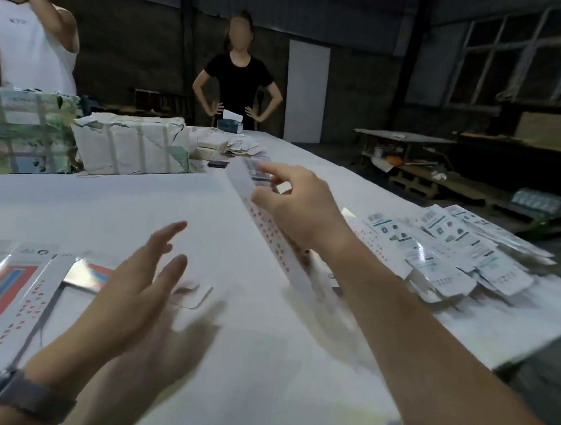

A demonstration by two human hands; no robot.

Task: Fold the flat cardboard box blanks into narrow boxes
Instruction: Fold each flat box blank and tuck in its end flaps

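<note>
left hand (pixel 141 288) open, right hand (pixel 293 203) gripping box (pixel 267 224)

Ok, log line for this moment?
right hand: grips folded box | left hand: open, empty | flat blanks: on table

The narrow box (pixel 264 224) smears with motion blur at its near end, and the right hand (pixel 293 203) covers its middle. The flat blanks (pixel 1 285) run off the left edge.
</note>
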